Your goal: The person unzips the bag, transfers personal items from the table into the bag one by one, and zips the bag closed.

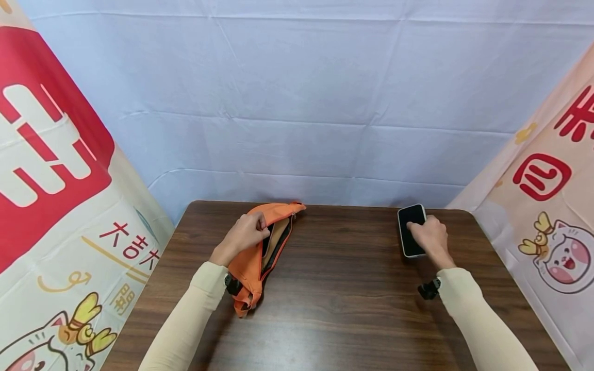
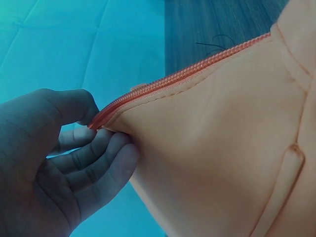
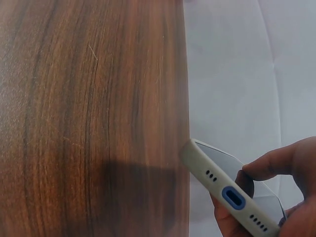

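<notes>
An orange zippered waist bag (image 1: pixel 248 263) lies on the left part of the table, its zipper open and a tan lining showing. My left hand (image 1: pixel 248 230) pinches the bag's zippered edge between thumb and fingers. Close up in the left wrist view, the red zipper (image 2: pixel 182 74) runs up to the fingertips of that hand (image 2: pixel 64 158). At the far right, my right hand (image 1: pixel 431 237) grips a smartphone (image 1: pixel 408 239) in a pale case, thumb over the dark screen. The right wrist view shows the phone's charging-port end (image 3: pixel 222 190) tilted, with fingers around its sides.
The dark wood table (image 1: pixel 339 293) ends at a hanging white cloth (image 1: pixel 315 103) along the back. Printed banners (image 1: pixel 547 232) hang on both sides. A black device is strapped at each wrist, the right one (image 1: pixel 429 289) standing out from the sleeve.
</notes>
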`<state>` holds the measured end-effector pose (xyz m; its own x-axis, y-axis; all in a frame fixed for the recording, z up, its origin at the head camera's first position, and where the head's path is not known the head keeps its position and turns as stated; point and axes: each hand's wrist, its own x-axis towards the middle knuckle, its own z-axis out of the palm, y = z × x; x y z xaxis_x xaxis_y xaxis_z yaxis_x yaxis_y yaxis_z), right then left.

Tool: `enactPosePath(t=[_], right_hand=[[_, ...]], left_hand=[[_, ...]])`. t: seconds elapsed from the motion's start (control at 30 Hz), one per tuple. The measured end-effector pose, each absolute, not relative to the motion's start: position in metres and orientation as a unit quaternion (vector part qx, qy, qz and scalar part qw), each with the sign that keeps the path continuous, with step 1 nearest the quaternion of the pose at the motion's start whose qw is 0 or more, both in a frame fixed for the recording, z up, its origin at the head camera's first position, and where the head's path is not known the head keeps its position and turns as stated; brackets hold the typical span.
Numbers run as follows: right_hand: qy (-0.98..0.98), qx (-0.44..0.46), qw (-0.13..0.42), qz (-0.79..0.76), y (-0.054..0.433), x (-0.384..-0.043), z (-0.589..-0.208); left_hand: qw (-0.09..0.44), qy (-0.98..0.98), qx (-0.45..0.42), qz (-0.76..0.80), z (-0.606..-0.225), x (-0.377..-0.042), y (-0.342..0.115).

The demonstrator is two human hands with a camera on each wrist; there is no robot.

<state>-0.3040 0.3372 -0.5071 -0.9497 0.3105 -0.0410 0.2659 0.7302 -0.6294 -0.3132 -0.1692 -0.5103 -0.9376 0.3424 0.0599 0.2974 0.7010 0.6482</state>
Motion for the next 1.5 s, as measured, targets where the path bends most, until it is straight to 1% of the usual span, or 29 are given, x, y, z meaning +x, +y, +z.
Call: enactPosePath(t=[0.4,0.57,0.8,1.13,1.5], right_hand=[[-0.933,-0.161,0.046,0.319,0.329,-0.307,-0.503],[-0.933,-0.157,0.050,0.319,0.327,-0.308,-0.501],[-0.934,-0.142,0.053,0.324,0.325,-0.307,-0.500],[-0.932,-0.137,0.051,0.331,0.318,-0.305,-0.496],[-0.935,-0.138,0.061,0.322,0.310,-0.303,-0.494]], left_hand=[[0.035,0.921,0.176,0.347,-0.509,-0.312,-0.170],[0.025,0.928,0.173,0.330,-0.509,-0.312,-0.170],[0.036,0.925,0.169,0.337,-0.509,-0.313,-0.170],[0.036,0.918,0.178,0.352,-0.510,-0.312,-0.169],[0.031,0.920,0.181,0.346,-0.511,-0.314,-0.169]])
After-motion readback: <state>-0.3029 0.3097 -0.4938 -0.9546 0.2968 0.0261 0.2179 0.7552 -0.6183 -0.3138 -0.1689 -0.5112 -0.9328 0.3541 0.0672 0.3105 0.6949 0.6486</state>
